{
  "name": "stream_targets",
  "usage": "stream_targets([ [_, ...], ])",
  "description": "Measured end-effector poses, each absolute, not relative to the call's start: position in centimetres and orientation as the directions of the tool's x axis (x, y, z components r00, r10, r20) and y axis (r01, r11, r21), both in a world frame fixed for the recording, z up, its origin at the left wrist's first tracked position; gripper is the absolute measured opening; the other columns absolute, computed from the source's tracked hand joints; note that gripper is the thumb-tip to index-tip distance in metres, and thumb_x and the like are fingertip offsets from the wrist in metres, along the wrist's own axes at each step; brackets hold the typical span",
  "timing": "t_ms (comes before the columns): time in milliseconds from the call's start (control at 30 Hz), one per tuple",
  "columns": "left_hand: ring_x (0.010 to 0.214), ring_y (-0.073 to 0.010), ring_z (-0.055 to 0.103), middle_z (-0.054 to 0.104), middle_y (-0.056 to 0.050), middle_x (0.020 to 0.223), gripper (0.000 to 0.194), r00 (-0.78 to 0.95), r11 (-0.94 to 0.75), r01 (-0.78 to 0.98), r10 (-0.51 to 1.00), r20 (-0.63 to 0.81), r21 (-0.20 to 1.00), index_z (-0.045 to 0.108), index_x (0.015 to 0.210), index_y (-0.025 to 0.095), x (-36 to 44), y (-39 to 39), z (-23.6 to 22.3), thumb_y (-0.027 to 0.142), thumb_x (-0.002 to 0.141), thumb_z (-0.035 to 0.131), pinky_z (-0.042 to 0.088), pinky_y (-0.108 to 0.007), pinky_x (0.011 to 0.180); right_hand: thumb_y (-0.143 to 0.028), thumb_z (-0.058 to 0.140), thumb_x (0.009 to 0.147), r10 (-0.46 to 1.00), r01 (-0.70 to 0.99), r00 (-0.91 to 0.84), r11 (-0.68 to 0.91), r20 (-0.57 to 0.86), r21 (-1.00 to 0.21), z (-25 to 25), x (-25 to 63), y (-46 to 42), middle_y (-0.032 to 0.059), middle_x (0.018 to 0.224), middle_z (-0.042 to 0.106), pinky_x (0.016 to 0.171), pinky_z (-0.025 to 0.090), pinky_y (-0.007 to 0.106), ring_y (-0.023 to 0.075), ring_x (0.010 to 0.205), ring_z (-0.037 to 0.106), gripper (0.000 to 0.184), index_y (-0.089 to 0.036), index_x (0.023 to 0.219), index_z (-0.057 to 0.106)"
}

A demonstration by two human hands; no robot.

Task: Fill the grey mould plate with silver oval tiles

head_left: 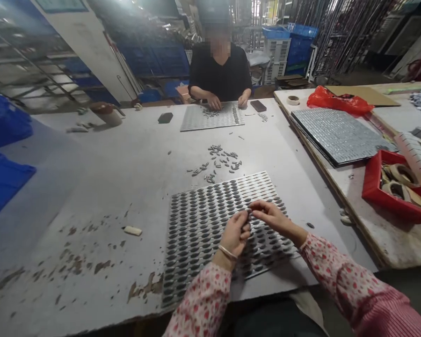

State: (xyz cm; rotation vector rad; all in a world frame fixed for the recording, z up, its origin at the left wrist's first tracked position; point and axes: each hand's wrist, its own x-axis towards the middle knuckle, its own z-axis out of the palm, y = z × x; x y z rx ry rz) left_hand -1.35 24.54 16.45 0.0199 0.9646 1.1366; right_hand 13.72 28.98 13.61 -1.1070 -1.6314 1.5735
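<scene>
My left hand (pixel 235 234) is curled closed above a patterned tray (pixel 165 262), thumb and forefinger pinched together. Fingertips of my right hand (pixel 268 216) meet it there, thumb and forefinger closed as well. Something small and dark shows where the fingertips meet; its shape is mostly covered. Dark oval pieces (pixel 199 234) sit in rows across most of the tray. Pale slots without dark pieces (pixel 257 186) show at its far right part. Beyond the far edge, loose grey oval pieces (pixel 224 159) lie scattered on the white table (pixel 119 187).
Across the table a person (pixel 219 70) has both hands at a similar tray (pixel 196 122). A white-handled tool (pixel 132 230) lies to the left. On the right-hand table are stacked mosaic sheets (pixel 340 133), a red bin (pixel 382 196) with tape rolls, and a red bag (pixel 340 102).
</scene>
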Motion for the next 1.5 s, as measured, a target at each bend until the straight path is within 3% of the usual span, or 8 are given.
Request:
stream_targets([
  [233,0.041,0.0018,0.032,0.046,0.005,0.062,0.026,0.146,0.475,-0.813,0.726,-0.672,0.336,0.059,0.081,0.012,2.2,18.4,14.2,0.025,0.065,0.076,0.019,-0.007,0.031,-0.042,0.064,0.078,0.904,0.039,-0.391,-0.17,-0.171,-0.985,12.8,14.5,22.4,0.0018,0.083,0.058,0.068,0.046,0.026,0.0142,0.075,0.055,0.026,-0.02,0.09,0.063],
  [433,0.049,-0.0028,0.048,0.056,-0.002,0.07,0.017,0.094,0.449,-0.799,0.75,-0.655,0.4,0.063,0.088,0.01,2.7,17.9,14.0,0.023,0.078,0.063,0.037,-0.011,0.038,-0.045,0.057,0.081,0.935,-0.007,-0.328,-0.141,-0.131,-0.99,12.3,15.3,22.8,0.004,0.087,0.062,0.068,0.047,0.028,0.0157,0.075,0.056,0.027,-0.019,0.088,0.06],
  [567,0.066,-0.01,0.061,0.064,-0.009,0.083,0.017,0.099,0.462,-0.822,0.691,-0.716,0.332,0.063,0.095,0.01,2.3,18.3,14.7,0.012,0.081,0.054,0.051,-0.017,0.054,-0.042,0.046,0.086,0.948,0.194,-0.296,-0.057,-0.114,-0.979,11.9,16.6,27.4,0.0045,0.084,0.064,0.068,0.046,0.029,0.0155,0.071,0.056,0.027,-0.019,0.091,0.06],
  [700,0.055,-0.0085,0.059,0.062,-0.006,0.072,0.008,0.103,0.472,-0.842,0.617,-0.78,0.263,0.061,0.083,0.012,1.8,18.7,15.4,0.012,0.083,0.053,0.045,-0.015,0.042,-0.028,0.049,0.083,0.919,0.53,-0.389,0.164,-0.067,-0.832,11.2,17.5,32.6,0.0046,0.092,0.066,0.08,0.044,0.03,0.017,0.086,0.058,0.021,-0.018,0.094,0.064],
  [800,0.055,-0.009,0.059,0.062,-0.005,0.072,0.004,0.118,0.495,-0.832,0.598,-0.793,0.249,0.06,0.078,0.012,1.6,19.1,15.8,0.014,0.081,0.057,0.044,-0.015,0.04,-0.022,0.052,0.081,0.89,0.674,-0.444,0.253,-0.107,-0.694,10.6,17.3,35.0,0.0016,0.08,0.065,0.07,0.043,0.026,0.0135,0.072,0.057,0.017,-0.017,0.092,0.064],
  [1000,0.058,-0.007,0.056,0.058,-0.002,0.072,0.005,0.1,0.488,-0.83,0.607,-0.788,0.271,0.065,0.081,0.012,1.7,19.5,15.5,0.014,0.075,0.065,0.045,-0.015,0.045,-0.017,0.059,0.077,0.837,0.715,-0.523,0.328,-0.162,-0.617,9.6,16.3,36.0,0.0004,0.072,0.063,0.066,0.038,0.025,0.0143,0.071,0.054,0.007,-0.018,0.074,0.065],
  [1300,0.05,-0.0035,0.048,0.053,0.001,0.067,0.013,0.042,0.468,-0.842,0.554,-0.832,0.269,0.058,0.075,0.014,1.9,20.2,14.8,0.021,0.074,0.069,0.039,-0.012,0.038,-0.025,0.058,0.084,0.877,0.764,-0.48,0.401,-0.031,-0.506,9.1,16.2,33.8,0.003,0.08,0.06,0.074,0.035,0.029,0.0182,0.081,0.049,0.01,-0.019,0.077,0.06],
  [1500,0.05,-0.0043,0.051,0.054,0.001,0.066,0.007,0.022,0.453,-0.848,0.547,-0.837,0.274,0.062,0.079,0.014,2.0,20.7,15.1,0.019,0.076,0.066,0.042,-0.012,0.039,-0.027,0.058,0.085,0.909,0.785,-0.416,0.349,-0.019,-0.512,8.5,16.1,33.0,0.0033,0.085,0.06,0.075,0.034,0.031,0.02,0.087,0.048,0.012,-0.02,0.076,0.059],
])
